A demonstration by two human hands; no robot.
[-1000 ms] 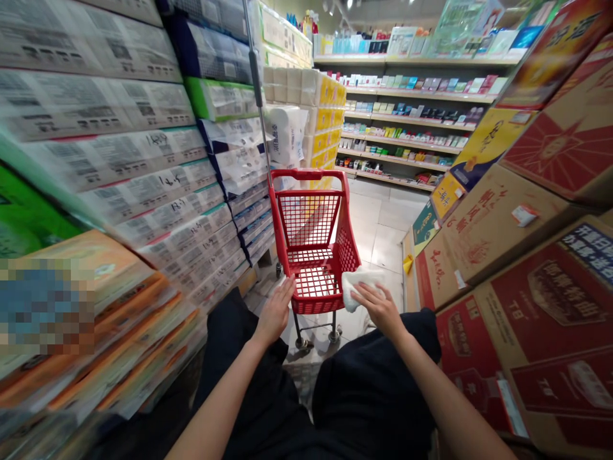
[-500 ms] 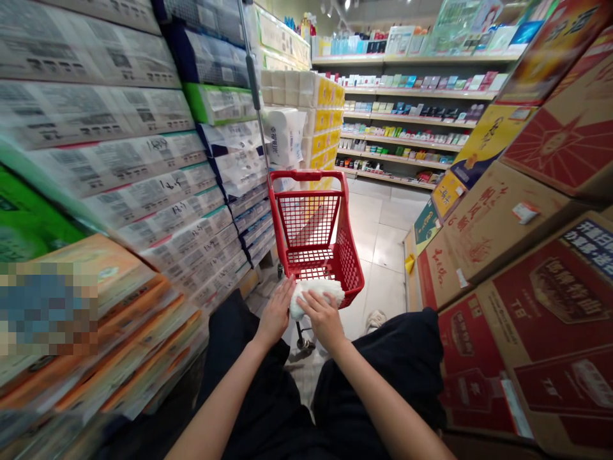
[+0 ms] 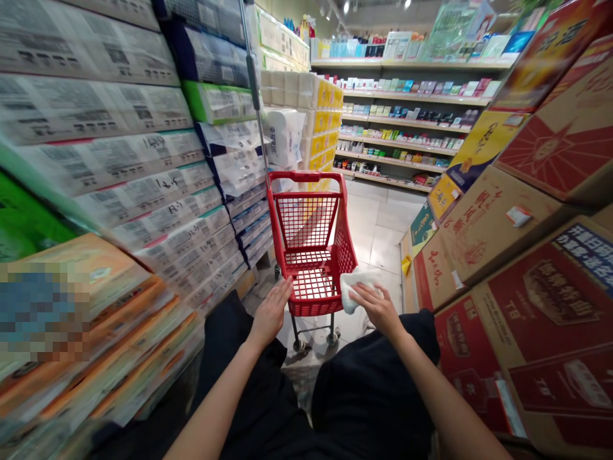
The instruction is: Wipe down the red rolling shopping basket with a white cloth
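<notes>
A small red shopping cart with a mesh basket stands in the aisle straight ahead of me. My left hand rests flat with its fingers stretched out on the near left corner of the basket rim. My right hand presses a white cloth against the near right corner of the basket, fingers laid over the cloth. My legs in dark trousers show below both arms.
Stacked packs of tissue paper wall the left side. Red and brown cardboard boxes are piled on the right. Shelves of small goods cross the far end. A tiled floor runs beyond the cart.
Half a second ago my right hand held the cloth on the near middle of the basket rim beside my left hand; it has slid back to the right corner. My left hand stayed put.
</notes>
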